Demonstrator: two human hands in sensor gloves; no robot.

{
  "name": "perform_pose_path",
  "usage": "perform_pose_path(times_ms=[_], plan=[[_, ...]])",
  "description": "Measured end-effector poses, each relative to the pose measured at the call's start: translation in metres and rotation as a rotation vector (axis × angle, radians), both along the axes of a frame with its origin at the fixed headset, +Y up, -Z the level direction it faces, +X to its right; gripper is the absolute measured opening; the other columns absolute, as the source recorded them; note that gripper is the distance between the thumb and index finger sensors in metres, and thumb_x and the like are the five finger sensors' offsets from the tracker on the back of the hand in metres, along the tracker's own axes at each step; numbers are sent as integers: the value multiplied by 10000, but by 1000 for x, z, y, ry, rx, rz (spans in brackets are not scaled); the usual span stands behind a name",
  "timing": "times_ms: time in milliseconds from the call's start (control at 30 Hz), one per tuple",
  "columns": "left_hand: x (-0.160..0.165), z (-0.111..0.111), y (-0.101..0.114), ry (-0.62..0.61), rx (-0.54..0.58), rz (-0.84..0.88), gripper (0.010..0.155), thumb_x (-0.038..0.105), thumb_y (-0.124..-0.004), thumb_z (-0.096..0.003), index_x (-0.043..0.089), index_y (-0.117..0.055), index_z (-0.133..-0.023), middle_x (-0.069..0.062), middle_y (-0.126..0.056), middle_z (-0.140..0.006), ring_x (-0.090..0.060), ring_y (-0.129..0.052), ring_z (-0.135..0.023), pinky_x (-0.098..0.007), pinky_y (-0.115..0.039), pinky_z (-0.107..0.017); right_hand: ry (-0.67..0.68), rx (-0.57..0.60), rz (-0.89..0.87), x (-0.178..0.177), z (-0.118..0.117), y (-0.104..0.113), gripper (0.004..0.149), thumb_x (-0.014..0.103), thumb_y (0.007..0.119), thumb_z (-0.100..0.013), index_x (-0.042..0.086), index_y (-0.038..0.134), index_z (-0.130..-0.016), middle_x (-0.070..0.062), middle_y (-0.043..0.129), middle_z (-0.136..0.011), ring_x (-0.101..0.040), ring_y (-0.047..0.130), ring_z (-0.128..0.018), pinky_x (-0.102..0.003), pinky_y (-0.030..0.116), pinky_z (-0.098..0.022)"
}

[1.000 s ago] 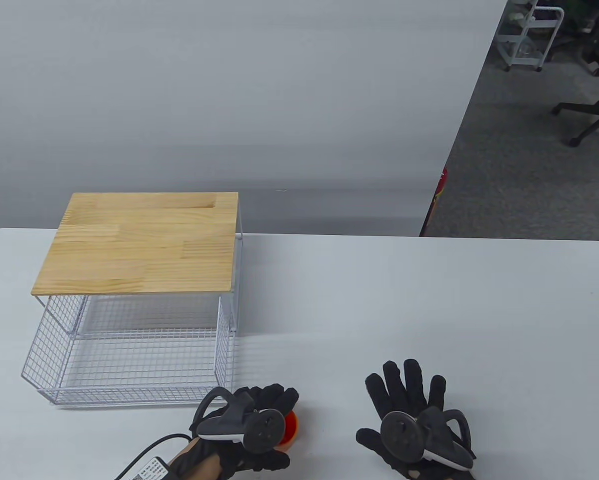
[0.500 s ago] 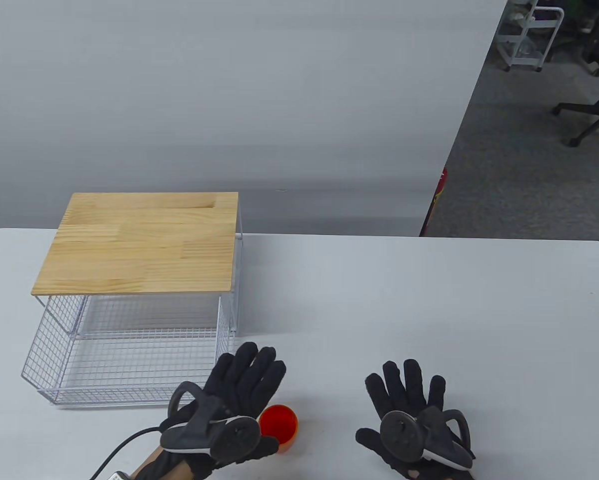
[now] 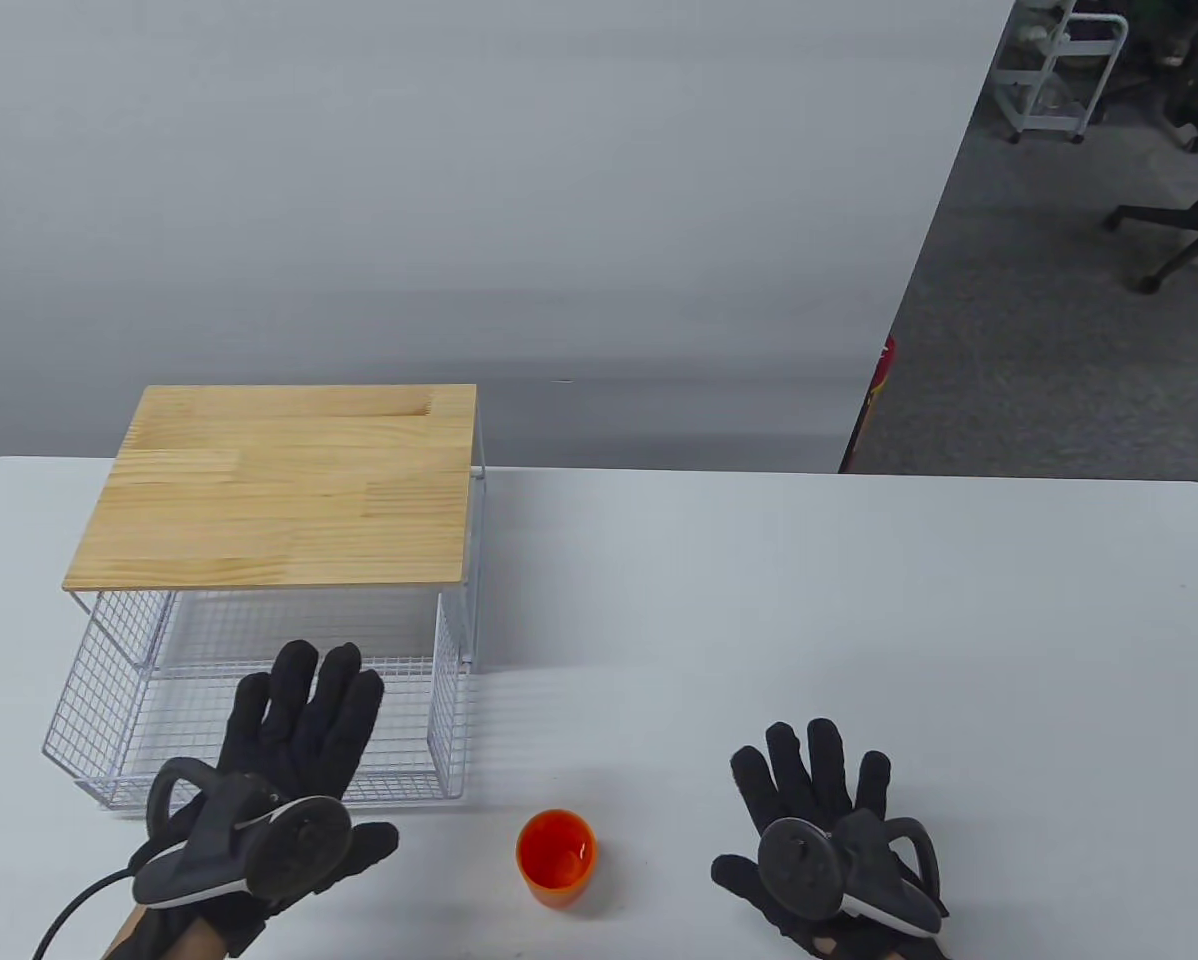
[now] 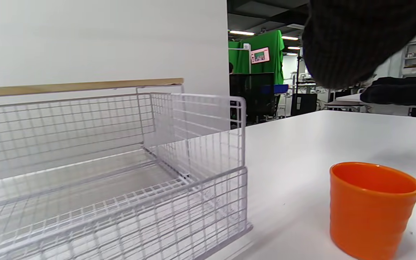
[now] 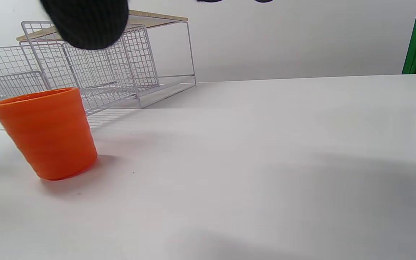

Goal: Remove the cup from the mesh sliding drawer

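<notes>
Overhead, your small orange plastic cup (image 3: pixel 556 857) stands upright, clear of the white wire-mesh drawer's (image 3: pixel 99 740) front corner, between your spread, empty left hand (image 3: pixel 269 790) above that drawer and flat right hand (image 3: pixel 824 840). Wrist views show bare white table (image 5: pixel 265 144) beside it.

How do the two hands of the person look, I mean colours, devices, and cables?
Both the left hand and the right hand wear black knitted gloves. A dark grey round tracker with a ring and a light stripe sits on the back of each. A black cable runs from the left one; bare skin shows at that wrist.
</notes>
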State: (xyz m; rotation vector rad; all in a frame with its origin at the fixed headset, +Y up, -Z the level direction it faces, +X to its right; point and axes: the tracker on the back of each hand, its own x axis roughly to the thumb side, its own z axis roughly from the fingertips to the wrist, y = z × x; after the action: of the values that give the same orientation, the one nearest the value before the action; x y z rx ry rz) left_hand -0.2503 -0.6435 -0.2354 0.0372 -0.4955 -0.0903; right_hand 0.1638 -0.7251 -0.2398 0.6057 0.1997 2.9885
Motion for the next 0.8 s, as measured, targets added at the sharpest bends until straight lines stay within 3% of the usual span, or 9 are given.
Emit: perform_pose_path(times_ms=[167, 800], plan=[[-25, -5, -15, 32, 26, 10, 1198, 685, -823, -430, 22, -103, -1122, -307, -96, -1171, -694, -173, -1049, -814, -306, -723, -4, -5, 1, 0, -1, 0, 889, 624, 647, -503, 113, 265, -1122, -317, 175, -1176, -625, 60, -979, -852, 118, -571], [-69, -38, -73, 163, -154, -26, 1095, 643, -842, -443, 51, -246, -1146, -277, -229, -1198, -667, -288, -1077, -808, -368, -720, -14, -24, -4, 1, -3, 0, 888, 623, 649, -502, 116, 265, -1122, -317, 174, -1177, -624, 57, -979, -852, 118, -573]])
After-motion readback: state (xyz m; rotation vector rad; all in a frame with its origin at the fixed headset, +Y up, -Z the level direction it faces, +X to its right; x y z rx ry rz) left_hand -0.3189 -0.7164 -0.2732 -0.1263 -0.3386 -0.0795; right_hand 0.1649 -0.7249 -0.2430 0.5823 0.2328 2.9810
